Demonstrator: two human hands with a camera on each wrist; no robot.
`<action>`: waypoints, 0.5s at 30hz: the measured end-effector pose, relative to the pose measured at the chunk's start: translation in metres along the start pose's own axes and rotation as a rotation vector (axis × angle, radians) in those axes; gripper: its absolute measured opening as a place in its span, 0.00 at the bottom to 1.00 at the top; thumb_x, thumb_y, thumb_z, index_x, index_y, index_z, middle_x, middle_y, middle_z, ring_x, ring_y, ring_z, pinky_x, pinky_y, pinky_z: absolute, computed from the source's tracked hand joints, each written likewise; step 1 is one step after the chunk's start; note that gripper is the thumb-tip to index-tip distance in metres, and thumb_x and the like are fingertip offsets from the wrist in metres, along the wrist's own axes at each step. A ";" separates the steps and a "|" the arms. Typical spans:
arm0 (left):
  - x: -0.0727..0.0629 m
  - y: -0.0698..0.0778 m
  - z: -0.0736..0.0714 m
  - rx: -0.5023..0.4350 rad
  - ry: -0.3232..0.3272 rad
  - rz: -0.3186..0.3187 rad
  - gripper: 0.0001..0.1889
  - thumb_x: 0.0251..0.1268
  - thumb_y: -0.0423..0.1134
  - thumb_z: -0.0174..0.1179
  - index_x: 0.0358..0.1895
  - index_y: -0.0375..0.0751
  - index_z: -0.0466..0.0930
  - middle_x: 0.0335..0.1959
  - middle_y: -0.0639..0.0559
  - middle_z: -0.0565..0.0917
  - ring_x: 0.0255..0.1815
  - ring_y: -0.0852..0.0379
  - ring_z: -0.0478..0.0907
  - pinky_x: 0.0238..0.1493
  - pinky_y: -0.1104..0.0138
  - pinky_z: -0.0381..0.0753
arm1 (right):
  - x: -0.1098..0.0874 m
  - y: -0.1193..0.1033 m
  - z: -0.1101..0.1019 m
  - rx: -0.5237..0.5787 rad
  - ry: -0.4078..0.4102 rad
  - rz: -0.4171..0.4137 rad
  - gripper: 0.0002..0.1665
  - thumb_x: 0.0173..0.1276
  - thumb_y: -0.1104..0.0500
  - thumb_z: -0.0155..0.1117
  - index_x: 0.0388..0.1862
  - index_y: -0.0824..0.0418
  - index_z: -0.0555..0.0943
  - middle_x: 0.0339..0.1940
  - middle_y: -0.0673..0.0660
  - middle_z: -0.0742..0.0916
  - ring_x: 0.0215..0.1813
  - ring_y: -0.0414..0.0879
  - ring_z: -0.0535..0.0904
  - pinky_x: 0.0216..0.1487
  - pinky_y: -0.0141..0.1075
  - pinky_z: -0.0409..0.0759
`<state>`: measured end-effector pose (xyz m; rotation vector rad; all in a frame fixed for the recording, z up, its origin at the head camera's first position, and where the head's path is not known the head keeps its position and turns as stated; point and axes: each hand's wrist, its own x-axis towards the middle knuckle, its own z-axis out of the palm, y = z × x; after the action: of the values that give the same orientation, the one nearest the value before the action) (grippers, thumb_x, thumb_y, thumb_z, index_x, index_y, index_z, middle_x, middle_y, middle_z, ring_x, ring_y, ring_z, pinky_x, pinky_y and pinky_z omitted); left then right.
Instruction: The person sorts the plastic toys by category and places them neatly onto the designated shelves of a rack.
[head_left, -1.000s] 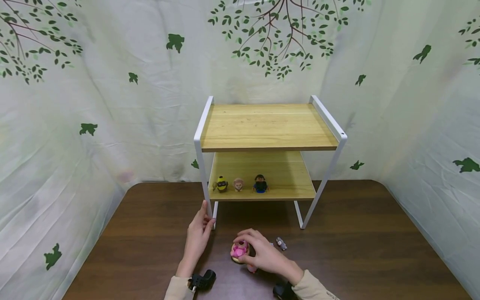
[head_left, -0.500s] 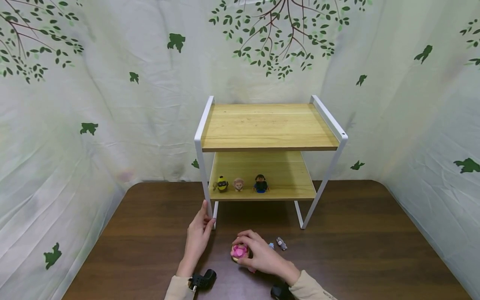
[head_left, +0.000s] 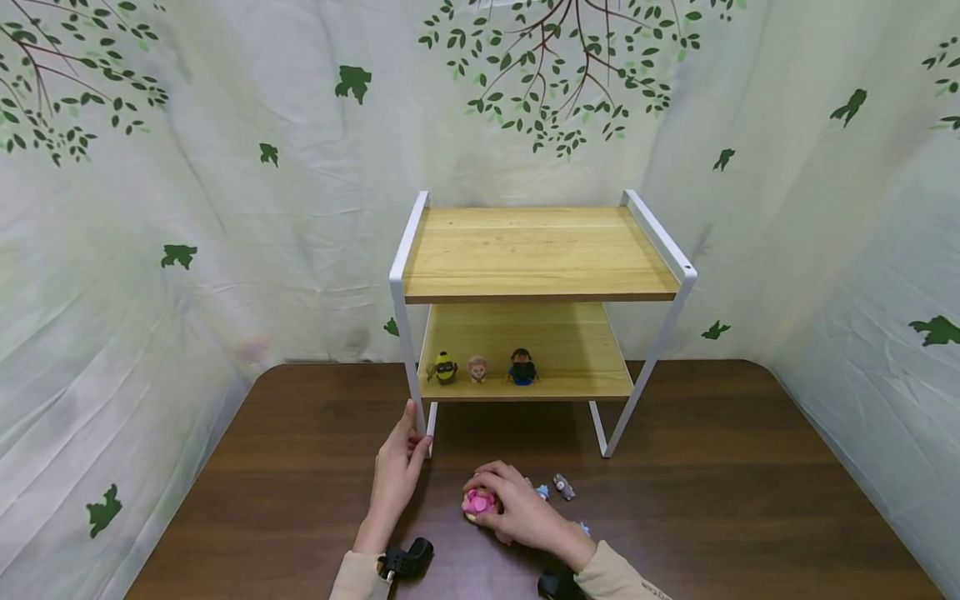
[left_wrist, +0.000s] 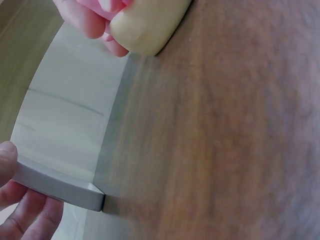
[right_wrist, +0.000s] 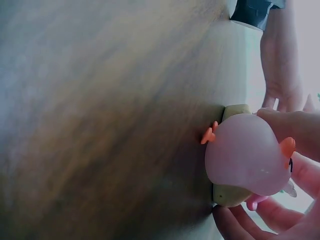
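Observation:
My left hand [head_left: 396, 471] grips the front left leg [left_wrist: 60, 187] of a two-tier shelf [head_left: 540, 250] with a white frame and wooden boards. Over the table in front, my right hand [head_left: 525, 510] holds a pink toy figure [head_left: 480, 502] with a cream-coloured base [left_wrist: 147, 25], thumb on the near side and fingers on the far side. The base sits at the tabletop in the right wrist view. There, a pale pink bird toy [right_wrist: 245, 155] with an orange beak and feet stands in front of the held figure and hides much of it.
On the lower board stand a yellow-and-black figure [head_left: 445, 367], a small pale pink one [head_left: 477, 369] and a dark-haired one [head_left: 522, 367]. A grey toy [head_left: 563, 487] and a blue toy [head_left: 542, 492] lie on the table [head_left: 712, 500] right of my right hand.
My right hand has shifted slightly left, and the pink figure's dark face has turned out of sight. Small blue toys show beside the hand now. My left hand stays on the shelf leg.

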<state>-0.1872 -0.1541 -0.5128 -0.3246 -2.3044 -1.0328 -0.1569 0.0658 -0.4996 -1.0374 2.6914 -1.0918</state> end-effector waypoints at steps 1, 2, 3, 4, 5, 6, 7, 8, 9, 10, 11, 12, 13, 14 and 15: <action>0.000 0.000 0.000 0.000 0.001 0.001 0.51 0.58 0.25 0.64 0.76 0.65 0.44 0.30 0.48 0.76 0.28 0.54 0.76 0.30 0.60 0.80 | 0.000 0.000 0.000 0.004 0.002 -0.004 0.16 0.62 0.54 0.70 0.49 0.53 0.81 0.55 0.56 0.77 0.57 0.48 0.72 0.55 0.45 0.71; 0.000 0.000 0.000 0.002 0.001 0.002 0.51 0.58 0.25 0.63 0.76 0.65 0.44 0.30 0.48 0.76 0.28 0.54 0.76 0.30 0.60 0.80 | 0.000 0.000 0.000 0.008 0.004 -0.008 0.16 0.62 0.54 0.70 0.49 0.53 0.81 0.55 0.56 0.78 0.57 0.48 0.72 0.55 0.45 0.72; 0.000 0.000 0.000 0.002 0.001 0.003 0.51 0.59 0.25 0.63 0.76 0.65 0.43 0.30 0.48 0.75 0.27 0.54 0.76 0.30 0.60 0.80 | 0.000 0.000 0.000 0.011 0.006 -0.010 0.16 0.62 0.54 0.70 0.48 0.53 0.81 0.54 0.56 0.78 0.57 0.48 0.72 0.55 0.44 0.72; 0.000 0.000 0.000 0.004 0.001 0.003 0.51 0.59 0.25 0.63 0.76 0.65 0.43 0.30 0.48 0.75 0.27 0.54 0.76 0.30 0.60 0.80 | 0.000 0.001 0.000 0.017 0.006 -0.011 0.16 0.62 0.55 0.70 0.48 0.54 0.81 0.54 0.56 0.78 0.56 0.48 0.72 0.55 0.43 0.72; 0.000 0.000 0.000 0.005 0.001 0.004 0.51 0.59 0.25 0.63 0.76 0.65 0.43 0.30 0.48 0.75 0.27 0.55 0.75 0.30 0.60 0.80 | 0.001 0.001 0.000 0.023 0.007 -0.012 0.16 0.62 0.55 0.71 0.48 0.54 0.81 0.54 0.56 0.78 0.56 0.48 0.72 0.55 0.43 0.72; 0.000 0.000 0.000 0.003 0.003 0.006 0.50 0.59 0.25 0.63 0.77 0.63 0.44 0.30 0.48 0.75 0.27 0.55 0.75 0.30 0.60 0.80 | 0.001 0.001 0.000 0.030 0.008 -0.012 0.16 0.62 0.55 0.71 0.48 0.54 0.81 0.54 0.57 0.78 0.56 0.47 0.73 0.55 0.42 0.73; 0.000 0.000 0.000 0.002 0.004 0.009 0.49 0.59 0.25 0.63 0.77 0.61 0.45 0.30 0.48 0.75 0.27 0.55 0.75 0.30 0.60 0.80 | 0.001 0.001 0.000 0.039 0.009 -0.009 0.16 0.61 0.56 0.71 0.48 0.54 0.81 0.54 0.57 0.78 0.56 0.47 0.73 0.54 0.41 0.73; 0.001 0.000 0.000 0.003 0.005 0.012 0.49 0.58 0.25 0.63 0.76 0.60 0.45 0.30 0.48 0.75 0.27 0.55 0.75 0.30 0.61 0.80 | 0.001 0.001 -0.001 0.049 0.011 -0.008 0.16 0.61 0.56 0.71 0.48 0.54 0.81 0.54 0.57 0.78 0.56 0.47 0.73 0.54 0.40 0.73; 0.000 -0.001 0.001 0.003 0.007 0.016 0.48 0.58 0.25 0.63 0.76 0.58 0.46 0.30 0.48 0.75 0.27 0.55 0.75 0.30 0.61 0.80 | 0.001 0.001 -0.001 0.059 0.014 -0.005 0.16 0.61 0.57 0.71 0.48 0.54 0.81 0.54 0.57 0.78 0.56 0.47 0.73 0.54 0.40 0.74; 0.000 -0.001 0.001 0.006 0.009 0.021 0.47 0.58 0.25 0.63 0.76 0.56 0.47 0.30 0.48 0.75 0.27 0.55 0.75 0.30 0.61 0.80 | 0.002 0.001 -0.002 0.069 0.018 -0.004 0.16 0.61 0.58 0.71 0.48 0.54 0.81 0.54 0.57 0.79 0.56 0.47 0.74 0.53 0.39 0.74; 0.000 -0.001 0.001 0.007 0.012 0.026 0.47 0.58 0.25 0.63 0.76 0.55 0.48 0.30 0.48 0.75 0.27 0.55 0.75 0.30 0.61 0.79 | 0.002 0.000 -0.003 0.076 0.020 -0.003 0.16 0.61 0.58 0.71 0.48 0.53 0.81 0.54 0.57 0.79 0.56 0.48 0.74 0.53 0.39 0.74; 0.000 -0.001 0.001 0.006 0.015 0.031 0.46 0.58 0.24 0.64 0.76 0.54 0.49 0.30 0.48 0.75 0.27 0.55 0.75 0.30 0.61 0.80 | 0.002 0.000 -0.004 0.081 0.023 -0.003 0.16 0.61 0.59 0.71 0.48 0.53 0.81 0.55 0.58 0.79 0.56 0.48 0.74 0.53 0.39 0.74; 0.000 -0.001 0.001 0.007 0.015 0.032 0.47 0.58 0.24 0.64 0.76 0.54 0.48 0.30 0.48 0.75 0.27 0.55 0.75 0.30 0.61 0.80 | 0.002 -0.001 -0.005 0.087 0.026 -0.004 0.16 0.61 0.59 0.71 0.48 0.53 0.81 0.55 0.58 0.79 0.56 0.48 0.74 0.53 0.39 0.74; 0.000 -0.001 0.001 0.007 0.016 0.034 0.47 0.58 0.24 0.64 0.76 0.55 0.48 0.30 0.48 0.75 0.27 0.55 0.75 0.30 0.61 0.80 | 0.002 -0.002 -0.006 0.090 0.028 -0.007 0.16 0.61 0.59 0.71 0.48 0.53 0.82 0.55 0.58 0.79 0.56 0.48 0.74 0.53 0.39 0.74; 0.000 -0.001 0.001 0.004 0.017 0.036 0.47 0.57 0.24 0.64 0.76 0.54 0.49 0.29 0.48 0.75 0.27 0.55 0.75 0.30 0.61 0.80 | 0.002 -0.003 -0.008 0.097 0.030 -0.008 0.16 0.61 0.60 0.71 0.48 0.53 0.82 0.55 0.58 0.79 0.56 0.48 0.74 0.53 0.39 0.74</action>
<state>-0.1879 -0.1543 -0.5137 -0.3529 -2.2771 -1.0088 -0.1591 0.0674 -0.4914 -1.0254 2.6289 -1.2352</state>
